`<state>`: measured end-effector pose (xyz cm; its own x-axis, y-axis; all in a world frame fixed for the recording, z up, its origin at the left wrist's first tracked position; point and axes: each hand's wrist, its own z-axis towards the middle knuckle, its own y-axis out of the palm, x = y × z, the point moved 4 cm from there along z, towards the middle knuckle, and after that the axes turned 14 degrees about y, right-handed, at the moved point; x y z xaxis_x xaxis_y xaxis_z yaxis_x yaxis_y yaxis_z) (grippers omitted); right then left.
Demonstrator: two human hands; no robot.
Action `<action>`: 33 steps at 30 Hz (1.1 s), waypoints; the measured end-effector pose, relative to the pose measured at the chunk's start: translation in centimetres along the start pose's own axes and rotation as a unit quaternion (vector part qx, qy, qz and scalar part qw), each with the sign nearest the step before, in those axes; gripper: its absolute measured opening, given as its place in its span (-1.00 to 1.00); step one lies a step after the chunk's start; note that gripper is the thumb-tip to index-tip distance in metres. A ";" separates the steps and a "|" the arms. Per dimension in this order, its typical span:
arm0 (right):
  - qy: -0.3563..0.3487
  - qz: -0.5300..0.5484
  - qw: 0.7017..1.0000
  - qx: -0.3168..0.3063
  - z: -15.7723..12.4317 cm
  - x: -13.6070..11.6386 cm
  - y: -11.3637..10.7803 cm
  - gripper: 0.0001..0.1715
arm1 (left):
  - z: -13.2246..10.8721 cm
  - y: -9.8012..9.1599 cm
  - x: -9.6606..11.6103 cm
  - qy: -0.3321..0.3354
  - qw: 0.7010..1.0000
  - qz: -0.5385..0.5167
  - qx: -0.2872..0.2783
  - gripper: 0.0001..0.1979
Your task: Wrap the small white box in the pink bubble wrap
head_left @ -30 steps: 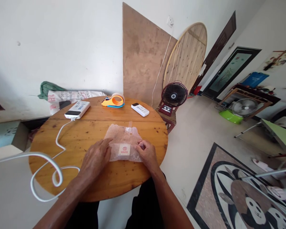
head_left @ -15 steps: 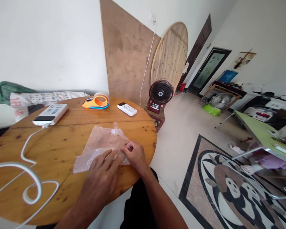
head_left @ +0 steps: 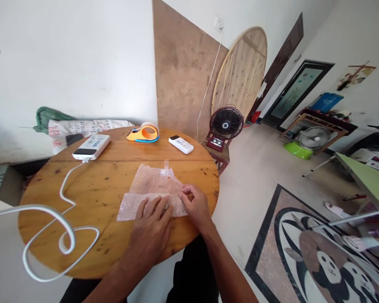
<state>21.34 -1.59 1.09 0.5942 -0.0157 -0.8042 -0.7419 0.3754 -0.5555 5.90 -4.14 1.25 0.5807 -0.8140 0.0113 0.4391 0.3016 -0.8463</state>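
A sheet of clear bubble wrap (head_left: pixel 151 179) lies on the round wooden table (head_left: pixel 110 181), its near part folded over into a band. My left hand (head_left: pixel 152 227) rests on that fold with its fingers spread. At the right end of the fold, my right hand (head_left: pixel 195 205) pinches the wrap's edge between thumb and forefinger. A short strip of clear tape (head_left: pixel 166 165) sticks out from the wrap's far edge. Whether anything lies inside the fold cannot be seen.
Beyond the wrap are an orange tape dispenser (head_left: pixel 135 135) and a small white power bank (head_left: pixel 181 144). A larger white power bank (head_left: pixel 93 147) stands left, its white cable (head_left: pixel 63 185) looping toward me. A fan (head_left: pixel 225 124) sits on a stool right of the table; a person's legs show far right.
The camera view has swung left, so everything appears further right. The near fold of the bubble wrap lies flatter and straighter under my left hand. My right hand still pinches its right end.
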 end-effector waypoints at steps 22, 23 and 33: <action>-0.167 -0.142 0.965 -0.141 -4.0 -6.8 2.6 -0.70 | -5.0 -2.2 -2.2 -0.050 0.990 -0.071 0.114 -0.64; -0.171 -0.151 0.964 -0.136 -4.1 -6.8 2.7 -0.71 | -5.3 -2.2 -2.4 -0.066 0.990 -0.055 0.115 -0.65; -0.187 -0.182 0.961 -0.087 -3.7 -5.9 1.4 -0.73 | -2.7 -1.2 -2.4 -0.011 0.998 -0.039 0.057 -0.61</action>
<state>15.59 -4.42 4.29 0.8703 0.2292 -0.4360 -0.4852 0.2462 -0.8391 2.15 -3.91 0.81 0.5561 -0.8265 0.0879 0.5577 0.2926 -0.7767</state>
